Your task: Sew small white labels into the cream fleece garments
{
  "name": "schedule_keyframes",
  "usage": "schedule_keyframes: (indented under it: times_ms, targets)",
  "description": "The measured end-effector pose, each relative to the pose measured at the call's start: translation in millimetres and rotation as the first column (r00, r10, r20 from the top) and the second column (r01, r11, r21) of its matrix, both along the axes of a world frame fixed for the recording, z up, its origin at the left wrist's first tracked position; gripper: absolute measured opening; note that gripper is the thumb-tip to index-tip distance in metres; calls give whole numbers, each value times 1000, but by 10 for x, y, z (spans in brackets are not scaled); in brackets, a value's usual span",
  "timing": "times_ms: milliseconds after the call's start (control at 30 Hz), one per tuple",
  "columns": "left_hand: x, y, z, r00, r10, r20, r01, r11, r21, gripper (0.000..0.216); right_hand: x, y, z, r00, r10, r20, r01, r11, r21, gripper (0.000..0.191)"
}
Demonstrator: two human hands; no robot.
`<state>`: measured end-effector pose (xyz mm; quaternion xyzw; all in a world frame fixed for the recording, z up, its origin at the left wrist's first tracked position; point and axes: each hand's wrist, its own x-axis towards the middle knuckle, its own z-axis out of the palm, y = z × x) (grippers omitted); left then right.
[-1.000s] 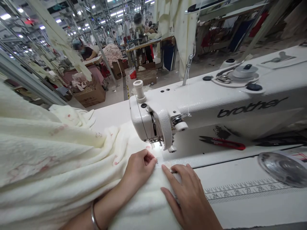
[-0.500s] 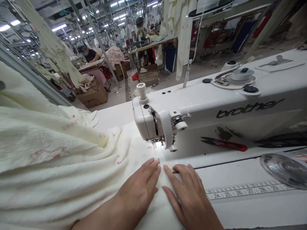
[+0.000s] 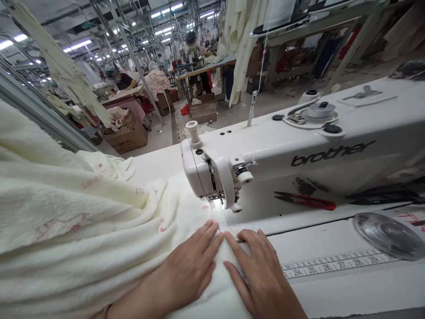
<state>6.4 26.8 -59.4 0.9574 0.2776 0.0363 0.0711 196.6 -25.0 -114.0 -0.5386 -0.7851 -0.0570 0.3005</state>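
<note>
Far left, we see cream fabric [image 3: 76, 230] heaped on the desk [image 3: 348, 288]. Its bulk is piled left, and its edge runs away from us toward the foot [image 3: 215, 198], seemingly reaching under it. The left hand [image 3: 191, 270] lies flat on the fabric, fingers [image 3: 210, 235] straight and close together, gripping nothing. The right hand [image 3: 265, 277] is just beside it, also flat and holding nothing, pressing the fabric edge (outer fingers over bare desk). The foot lies straight ahead of both sets of fingertips, with the left hand slightly nearer. Further right we see the machine [image 3: 315, 141], red snips [image 3: 308, 201] under its arm and a ruler strip [image 3: 332, 261], all well apart from the hands.
</note>
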Motion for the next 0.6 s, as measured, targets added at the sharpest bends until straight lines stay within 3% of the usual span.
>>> schedule_keyframes:
  times_ms: [433,600]
  targets:
    - [-18,-14,-51,1000,18,-14,-17,1000,24,61,-4,-18,-44,1000,3,9,-3,1000,16,42]
    - [36,-3,4,996,-24,-91,33,994,101,56,119,162,100,1000,11,2,-11,1000,-18,33]
